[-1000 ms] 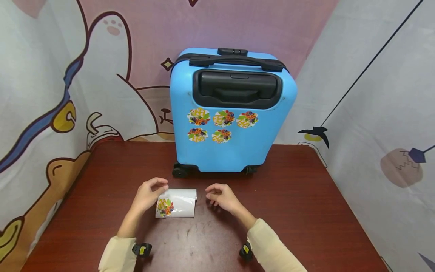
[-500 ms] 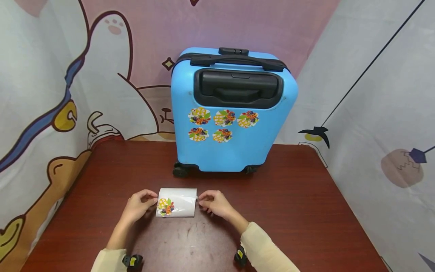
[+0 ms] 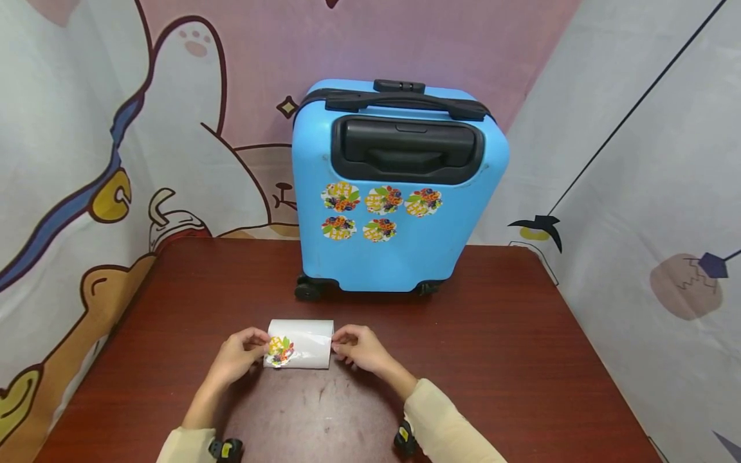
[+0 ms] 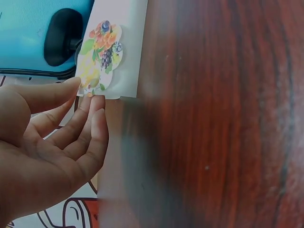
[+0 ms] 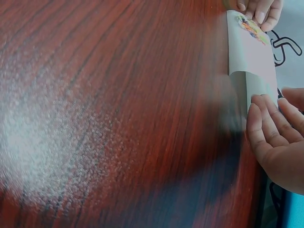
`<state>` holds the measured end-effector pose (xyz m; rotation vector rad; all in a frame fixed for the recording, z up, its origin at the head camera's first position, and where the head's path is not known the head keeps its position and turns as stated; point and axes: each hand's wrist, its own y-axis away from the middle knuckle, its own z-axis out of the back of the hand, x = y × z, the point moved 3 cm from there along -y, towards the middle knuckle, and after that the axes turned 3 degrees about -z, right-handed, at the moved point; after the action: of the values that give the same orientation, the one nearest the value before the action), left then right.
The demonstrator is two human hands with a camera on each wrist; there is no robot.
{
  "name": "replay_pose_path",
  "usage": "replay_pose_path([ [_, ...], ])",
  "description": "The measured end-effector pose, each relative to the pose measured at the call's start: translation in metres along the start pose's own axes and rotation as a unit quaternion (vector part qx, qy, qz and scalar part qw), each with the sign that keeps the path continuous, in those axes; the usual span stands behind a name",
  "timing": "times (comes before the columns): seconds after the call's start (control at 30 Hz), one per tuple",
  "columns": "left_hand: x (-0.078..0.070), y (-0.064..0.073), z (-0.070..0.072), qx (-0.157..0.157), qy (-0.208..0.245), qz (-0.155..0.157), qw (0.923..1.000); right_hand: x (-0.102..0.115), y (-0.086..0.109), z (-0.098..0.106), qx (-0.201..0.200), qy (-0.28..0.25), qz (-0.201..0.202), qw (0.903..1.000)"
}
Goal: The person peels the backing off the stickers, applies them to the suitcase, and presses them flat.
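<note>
A curled white sticker sheet (image 3: 309,346) lies on the table in front of the suitcase, bearing one round fruit sticker (image 3: 280,351) at its left end. My left hand (image 3: 233,357) pinches the sheet's left edge beside that sticker; in the left wrist view the thumb is above and the fingers (image 4: 97,111) below. At the opposite end, my right hand (image 3: 365,350) pinches the right edge, its fingers (image 5: 268,126) against the sheet's underside in the right wrist view. Behind stands an upright light-blue suitcase (image 3: 428,251) with several matching fruit stickers (image 3: 383,200) in two rows.
The suitcase's black wheels (image 3: 308,289) rest on the dark red-brown wooden table (image 3: 521,360). A cartoon-printed cloth (image 3: 613,161) hangs behind and at both sides. Each wrist wears a small black camera (image 3: 228,449).
My left hand has come down from the sheet's top left corner to its left edge. My right hand has moved left onto the right edge. The sheet has shifted slightly left.
</note>
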<state>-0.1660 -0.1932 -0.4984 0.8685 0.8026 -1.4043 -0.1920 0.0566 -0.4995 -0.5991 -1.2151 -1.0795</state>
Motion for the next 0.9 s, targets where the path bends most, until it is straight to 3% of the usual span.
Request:
replay_pose_path([
  [0.23,-0.006,0.001,0.000,-0.013,-0.014,-0.009,0.9998,0.026,0.013,0.000,-0.001,-0.017,0.009,0.9998],
  [0.47,-0.015,0.001,-0.003,-0.024,-0.007,-0.022,0.9994,0.009,0.002,0.003,-0.016,-0.001,0.027,0.9995],
  [0.7,-0.024,0.001,-0.006,-0.034,-0.003,-0.049,0.9983,0.045,0.021,0.012,-0.021,-0.018,0.026,0.9993],
  [0.9,-0.032,0.001,-0.010,-0.037,-0.010,-0.050,0.9980,0.047,0.023,0.019,-0.025,-0.001,0.028,0.9993],
])
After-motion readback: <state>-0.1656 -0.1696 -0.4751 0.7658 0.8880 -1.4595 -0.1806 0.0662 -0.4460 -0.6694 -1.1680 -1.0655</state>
